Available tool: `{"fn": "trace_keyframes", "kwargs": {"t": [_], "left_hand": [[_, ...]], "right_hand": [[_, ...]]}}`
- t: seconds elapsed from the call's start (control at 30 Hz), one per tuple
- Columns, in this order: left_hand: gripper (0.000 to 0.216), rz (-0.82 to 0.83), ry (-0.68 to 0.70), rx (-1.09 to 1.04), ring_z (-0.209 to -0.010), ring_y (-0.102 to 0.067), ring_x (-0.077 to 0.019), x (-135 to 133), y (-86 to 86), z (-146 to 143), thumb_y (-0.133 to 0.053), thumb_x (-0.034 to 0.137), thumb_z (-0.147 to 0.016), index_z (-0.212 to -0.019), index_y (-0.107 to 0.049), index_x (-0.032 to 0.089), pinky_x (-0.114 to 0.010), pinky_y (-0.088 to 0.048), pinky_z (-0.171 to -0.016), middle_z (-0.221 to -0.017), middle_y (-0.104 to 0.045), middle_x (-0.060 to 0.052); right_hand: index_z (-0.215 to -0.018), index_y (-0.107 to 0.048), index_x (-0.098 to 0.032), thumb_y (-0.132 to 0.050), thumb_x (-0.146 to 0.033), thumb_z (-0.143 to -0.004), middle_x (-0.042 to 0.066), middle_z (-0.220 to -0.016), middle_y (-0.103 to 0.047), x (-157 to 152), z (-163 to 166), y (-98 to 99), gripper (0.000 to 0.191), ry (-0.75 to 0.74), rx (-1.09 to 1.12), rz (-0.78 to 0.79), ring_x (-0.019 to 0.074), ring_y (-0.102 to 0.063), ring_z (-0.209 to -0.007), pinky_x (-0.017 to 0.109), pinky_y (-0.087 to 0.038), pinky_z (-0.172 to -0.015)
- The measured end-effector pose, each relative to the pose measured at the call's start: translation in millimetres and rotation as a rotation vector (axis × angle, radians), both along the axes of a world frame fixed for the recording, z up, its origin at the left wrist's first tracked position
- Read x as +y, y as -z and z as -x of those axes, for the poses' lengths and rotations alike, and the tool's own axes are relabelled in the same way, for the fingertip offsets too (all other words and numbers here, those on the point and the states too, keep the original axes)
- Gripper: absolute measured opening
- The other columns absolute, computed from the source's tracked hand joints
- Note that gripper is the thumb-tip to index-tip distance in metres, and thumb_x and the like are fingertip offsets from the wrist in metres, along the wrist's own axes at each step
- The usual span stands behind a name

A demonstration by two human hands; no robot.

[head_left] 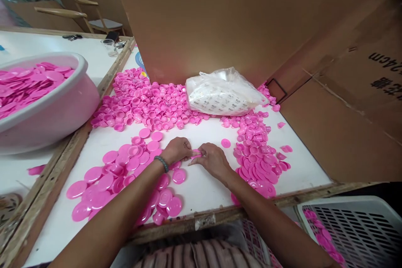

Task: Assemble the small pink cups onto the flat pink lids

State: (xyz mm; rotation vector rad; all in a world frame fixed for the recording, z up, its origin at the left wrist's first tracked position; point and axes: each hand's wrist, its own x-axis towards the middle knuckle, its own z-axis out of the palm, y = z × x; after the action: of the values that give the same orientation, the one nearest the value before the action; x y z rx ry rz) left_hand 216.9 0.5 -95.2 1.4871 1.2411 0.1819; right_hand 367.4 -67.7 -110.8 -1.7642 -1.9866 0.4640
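My left hand (178, 149) and my right hand (215, 161) meet over the white tabletop. Both sets of fingers pinch one small pink plastic piece (196, 153); most of it is covered, so its exact shape cannot be made out. A bracelet of beads (161, 163) circles my left wrist. Pink toy saucers (93, 174) and a few toy cups lie scattered left of and beneath my left forearm. A lone pink disc (225, 143) rests just beyond my right hand. Right of that hand, overlapping pink saucers (258, 171) and small pieces form a strip.
Small pink toy cups (147, 102) heap along the back, beside a clear plastic bag (226, 94) of printed white packets. Cardboard walls (201, 16) enclose the back and right. A large tub (47, 113) of pink discs stands left; a slatted basket (361, 222) sits lower right.
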Motion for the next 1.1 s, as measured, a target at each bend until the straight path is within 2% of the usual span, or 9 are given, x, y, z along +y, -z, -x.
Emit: {"fn": "trace_keyframes", "kwargs": {"t": [0.1, 0.2, 0.37, 0.57, 0.63, 0.73, 0.87, 0.97, 1.1], "left_hand": [[0.023, 0.069, 0.011, -0.021, -0.044, -0.052, -0.0095, -5, -5.5, 3, -0.067, 0.010, -0.057, -0.070, -0.049, 0.016, -0.020, -0.043, -0.044, -0.047, -0.054, 0.005], [0.023, 0.124, -0.008, -0.002, -0.042, -0.051, -0.0086, -3, -6.7, 4, -0.064, 0.003, -0.056, -0.067, -0.048, 0.016, -0.020, -0.044, -0.045, -0.045, -0.053, 0.006], [0.026, 0.215, -0.015, -0.009, -0.047, -0.057, -0.0129, 6, 5.4, 5, -0.070, 0.007, -0.050, -0.064, -0.049, 0.015, -0.023, -0.049, -0.048, -0.046, -0.058, 0.003], [0.024, 0.265, 0.011, -0.033, -0.047, -0.058, -0.0133, 10, 10.2, 7, -0.069, 0.011, -0.052, -0.063, -0.048, 0.015, -0.024, -0.048, -0.049, -0.045, -0.058, 0.002], [0.022, 0.177, 0.038, 0.016, -0.045, -0.055, -0.0118, 8, 6.0, 7, -0.068, 0.014, -0.055, -0.063, -0.048, 0.015, -0.023, -0.046, -0.048, -0.044, -0.055, 0.004], [0.023, -0.104, 0.111, 0.149, -0.047, -0.053, -0.0123, 2, -2.7, 6, -0.070, 0.024, -0.058, -0.070, -0.051, 0.016, -0.022, -0.040, -0.046, -0.050, -0.055, 0.004], [0.034, -0.563, 0.195, 0.233, -0.076, -0.057, -0.0190, -16, -9.7, 3, -0.065, 0.035, -0.067, -0.095, -0.056, 0.018, -0.028, -0.043, -0.062, -0.085, -0.063, -0.004], [0.035, -0.805, 0.324, 0.156, -0.096, -0.051, -0.0220, -28, -7.6, -1, -0.063, 0.034, -0.073, -0.105, -0.057, 0.021, -0.032, -0.041, -0.080, -0.102, -0.061, -0.005], [0.018, -0.824, 0.369, 0.197, -0.092, -0.050, -0.0213, -35, -1.2, -1, -0.055, 0.029, -0.079, -0.094, -0.061, 0.019, -0.033, -0.039, -0.081, -0.092, -0.063, -0.006]], "right_hand": [[-0.095, -0.063, -0.021, -0.066, -0.037, -0.073, -0.002, -0.070, -0.054, 1, -2, -7.6, 0.028, -0.170, 0.111, 0.091, 0.0118, -0.049, -0.063, 0.022, -0.036, -0.057], [-0.090, -0.067, -0.023, -0.065, -0.029, -0.073, -0.004, -0.067, -0.055, 9, -7, -11.4, 0.018, -0.312, 0.215, 0.217, 0.0110, -0.051, -0.062, 0.021, -0.037, -0.055], [-0.082, -0.070, -0.020, -0.073, -0.030, -0.062, -0.006, -0.062, -0.058, 23, -13, -3.8, 0.022, -0.313, 0.317, 0.341, 0.0125, -0.052, -0.061, 0.021, -0.036, -0.053], [-0.080, -0.071, -0.021, -0.073, -0.030, -0.061, -0.006, -0.059, -0.060, 22, -11, 3.9, 0.022, -0.244, 0.312, 0.346, 0.0140, -0.053, -0.059, 0.021, -0.036, -0.052], [-0.083, -0.071, -0.022, -0.070, -0.028, -0.066, -0.005, -0.064, -0.062, 15, -6, 2.3, 0.018, -0.226, 0.263, 0.285, 0.0141, -0.055, -0.061, 0.021, -0.038, -0.054], [-0.103, -0.064, -0.024, -0.064, -0.027, -0.075, -0.001, -0.076, -0.063, -3, -2, -1.7, 0.028, -0.184, 0.144, 0.128, 0.0148, -0.057, -0.069, 0.022, -0.041, -0.060], [-0.122, -0.051, -0.018, -0.048, -0.027, -0.086, 0.008, -0.095, -0.062, -28, -29, -10.1, 0.038, 0.103, -0.095, -0.093, 0.0193, -0.054, -0.086, 0.028, -0.042, -0.072], [-0.113, -0.057, -0.011, -0.046, -0.027, -0.086, 0.013, -0.098, -0.060, -32, -65, -15.8, 0.033, 0.372, -0.304, -0.098, 0.0245, -0.051, -0.090, 0.034, -0.041, -0.075], [-0.079, -0.065, -0.014, -0.051, -0.023, -0.082, 0.010, -0.085, -0.061, -24, -85, -14.1, 0.017, 0.389, -0.354, 0.033, 0.0222, -0.052, -0.081, 0.031, -0.040, -0.068]]}}
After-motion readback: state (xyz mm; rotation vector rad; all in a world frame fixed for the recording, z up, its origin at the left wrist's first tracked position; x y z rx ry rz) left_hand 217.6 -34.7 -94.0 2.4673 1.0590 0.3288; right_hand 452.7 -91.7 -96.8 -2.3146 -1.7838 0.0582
